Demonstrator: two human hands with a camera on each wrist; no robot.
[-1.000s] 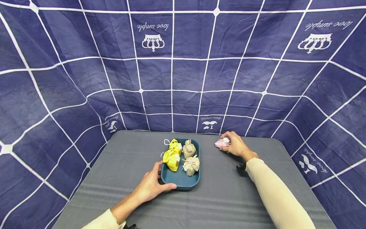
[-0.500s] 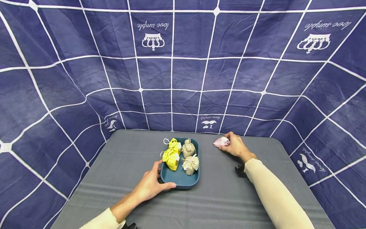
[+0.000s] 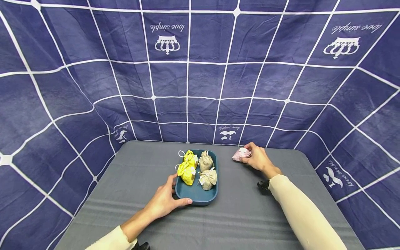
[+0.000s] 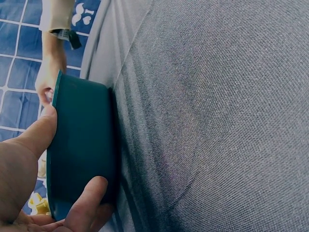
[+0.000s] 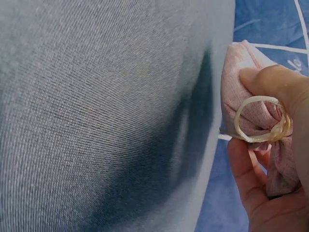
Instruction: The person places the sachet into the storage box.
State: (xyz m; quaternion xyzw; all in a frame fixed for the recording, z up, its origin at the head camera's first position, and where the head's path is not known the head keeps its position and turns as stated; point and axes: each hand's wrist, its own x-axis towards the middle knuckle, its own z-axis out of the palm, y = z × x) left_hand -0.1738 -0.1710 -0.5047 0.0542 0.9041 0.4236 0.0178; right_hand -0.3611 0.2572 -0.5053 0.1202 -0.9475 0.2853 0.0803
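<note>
In the head view my left hand (image 3: 162,201) holds the near left corner of a dark blue plastic tray (image 3: 200,200), thumb along the near rim and fingers against the left side. Its wall (image 4: 84,145) fills the middle of the left wrist view. Inside the tray are two yellow drawstring pouches (image 3: 188,173) on the left and two beige drawstring pouches (image 3: 208,178) on the right. To the tray's right, my right hand (image 3: 258,159) pinches a pink drawstring pouch (image 3: 238,155) between thumb and fingers. The pouch's cream cord loop (image 5: 237,116) hangs beside the thumb in the right wrist view.
A grey cloth-covered table (image 3: 225,222) lies under everything. Behind it and at both sides hangs a dark blue curtain (image 3: 206,83) with white grid lines, close to the right hand at the table's back edge. A dark strap (image 3: 263,184) circles the right wrist.
The pink pouch has turned slightly in my right hand, with its white part tipping up. My left hand keeps its hold on the tray, and the pouches inside lie as before.
</note>
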